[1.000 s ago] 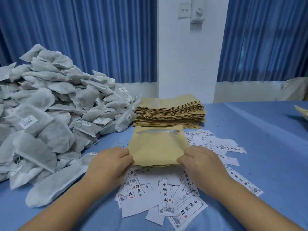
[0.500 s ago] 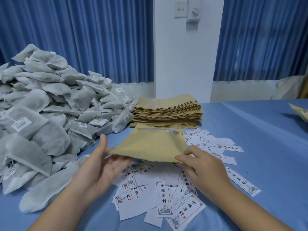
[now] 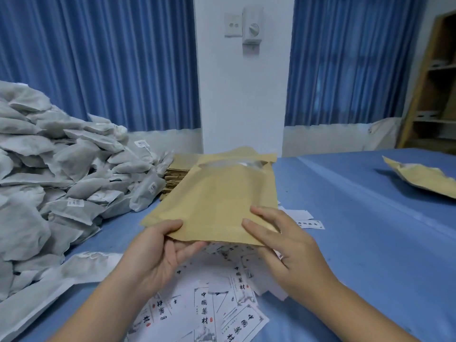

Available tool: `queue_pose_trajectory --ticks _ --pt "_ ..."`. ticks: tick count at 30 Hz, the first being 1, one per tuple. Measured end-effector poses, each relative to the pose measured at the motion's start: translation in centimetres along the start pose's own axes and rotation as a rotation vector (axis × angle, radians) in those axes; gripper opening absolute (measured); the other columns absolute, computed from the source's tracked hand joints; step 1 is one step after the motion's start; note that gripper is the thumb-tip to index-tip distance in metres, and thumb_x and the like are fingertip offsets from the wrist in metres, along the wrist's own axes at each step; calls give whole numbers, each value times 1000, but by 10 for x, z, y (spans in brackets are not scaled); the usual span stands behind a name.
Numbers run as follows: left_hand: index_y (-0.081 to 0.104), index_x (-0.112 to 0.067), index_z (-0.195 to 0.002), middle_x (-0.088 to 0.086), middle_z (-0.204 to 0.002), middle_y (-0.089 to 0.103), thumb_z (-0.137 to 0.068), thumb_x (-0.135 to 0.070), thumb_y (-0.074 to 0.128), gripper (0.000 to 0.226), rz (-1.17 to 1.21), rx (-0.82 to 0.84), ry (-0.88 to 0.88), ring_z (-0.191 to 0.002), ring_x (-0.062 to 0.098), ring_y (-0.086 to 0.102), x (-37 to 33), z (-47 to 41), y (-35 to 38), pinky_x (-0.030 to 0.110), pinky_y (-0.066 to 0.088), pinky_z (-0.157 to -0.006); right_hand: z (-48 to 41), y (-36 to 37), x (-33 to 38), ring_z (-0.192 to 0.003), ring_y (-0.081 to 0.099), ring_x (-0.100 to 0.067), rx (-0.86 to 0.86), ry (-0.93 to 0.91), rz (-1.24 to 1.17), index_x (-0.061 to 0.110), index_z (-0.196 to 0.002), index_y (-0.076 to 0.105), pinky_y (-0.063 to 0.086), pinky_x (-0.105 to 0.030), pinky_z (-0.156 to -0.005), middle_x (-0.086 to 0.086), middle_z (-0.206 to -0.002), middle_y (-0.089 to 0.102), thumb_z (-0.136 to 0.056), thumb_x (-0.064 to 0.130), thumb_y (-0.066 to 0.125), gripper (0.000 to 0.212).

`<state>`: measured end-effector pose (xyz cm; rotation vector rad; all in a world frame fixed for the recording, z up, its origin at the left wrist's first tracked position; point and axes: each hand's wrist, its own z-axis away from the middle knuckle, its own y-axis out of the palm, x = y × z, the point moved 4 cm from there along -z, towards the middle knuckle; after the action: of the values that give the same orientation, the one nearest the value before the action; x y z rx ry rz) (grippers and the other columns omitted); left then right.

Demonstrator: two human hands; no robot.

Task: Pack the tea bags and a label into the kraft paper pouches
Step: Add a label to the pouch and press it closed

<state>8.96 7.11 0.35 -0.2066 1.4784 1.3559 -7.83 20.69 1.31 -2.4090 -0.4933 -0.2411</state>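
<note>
Blue cloth covers the table (image 3: pixel 345 218). A grey heap of tea bags (image 3: pixel 61 181) fills its left side, and the stack (image 3: pixel 175 178) of flat pouches lies just beside the heap, partly hidden. One pouch (image 3: pixel 217 193) is held tilted above the cloth, its open mouth pointing away toward the wall and its closed end near the body. The left hand (image 3: pixel 158 253) pinches the near left edge, thumb on top and fingers under. The right hand (image 3: pixel 291 253) holds the near right corner with two digits laid on the paper; where the others lie I cannot tell. Labels (image 3: pixel 204 307) lie scattered beneath both hands.

The step looks like readying this pouch for filling. The paper is thin and limp, so one grip should stay firm while the other hand shifts up to the mouth. The right hand is best kept on the pouch, since the left is nearer the tea bags. The mouth should be spread wide before anything goes in, so the bags slide in flat rather than bunch at the lip. One single label should be picked from the overlapping pile.
</note>
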Motion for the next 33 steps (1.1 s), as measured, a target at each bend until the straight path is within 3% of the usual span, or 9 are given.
queue_pose_trajectory --ticks 6,12,16,18,20,22,24,28,33 --pt "51 0 -91 19 -51 61 -91 -5 57 8 -195 117 -138 -32 16 58 24 -31 77 19 44 -28 14 -55 -53 -115 51 -6 -168 81 103 16 -112 72 35 -8 -98 -2 -127 58 -79 5 63 36" --pt "44 -8 -79 7 -41 48 -94 -4 49 16 -300 192 -232 -26 8 47 90 -85 174 12 36 -27 51 -121 -110 -116 53 -10 -187 202 267 17 -115 71 38 -10 -97 1 -128 54 -85 15 63 31" --pt "44 -11 -79 2 -41 48 -94 -4 48 18 -289 350 -247 -28 5 45 134 -108 257 11 34 -28 68 -180 -140 -117 49 -8 -258 268 427 15 -118 69 31 -4 -97 -3 -130 54 -85 10 60 34" --pt "48 -6 -80 7 -51 58 -94 1 50 16 -207 447 -269 -36 8 57 152 -110 303 15 44 -33 71 -213 -162 -119 48 -11 -302 329 511 12 -119 68 32 -7 -96 -7 -132 54 -86 4 60 35" --pt "53 0 -94 18 -88 65 -93 3 52 3 -103 525 -259 -62 20 69 170 -112 343 26 58 -53 74 -245 -192 -127 44 -17 -312 489 608 12 -129 60 31 -13 -99 -9 -143 45 -91 4 58 39" --pt "47 -3 -130 18 -122 56 -93 -1 56 37 -58 530 -241 -81 26 68 187 -113 366 37 58 -72 84 -270 -227 -136 36 -20 -244 799 663 20 -145 40 35 -25 -101 -4 -156 23 -97 13 52 51" --pt "40 -4 -139 17 -136 47 -94 -6 56 47 -72 499 -274 -82 27 69 206 -115 370 38 56 -73 103 -288 -256 -136 35 -26 -124 1095 679 21 -151 24 41 -35 -97 -6 -158 11 -97 18 49 59" --pt "54 -7 -102 10 -114 61 -95 -9 51 8 -129 450 -339 -71 27 74 221 -124 345 35 55 -63 129 -291 -282 -109 53 -32 -47 1267 785 15 -132 48 44 -34 -81 -7 -139 37 -92 15 45 40" --pt "59 -16 -90 -1 -85 61 -94 -11 49 12 -239 290 -265 -66 15 62 191 -141 294 26 43 -58 108 -236 -286 -114 53 -24 85 1123 699 21 -116 64 44 -31 -89 -2 -126 53 -91 18 48 30"
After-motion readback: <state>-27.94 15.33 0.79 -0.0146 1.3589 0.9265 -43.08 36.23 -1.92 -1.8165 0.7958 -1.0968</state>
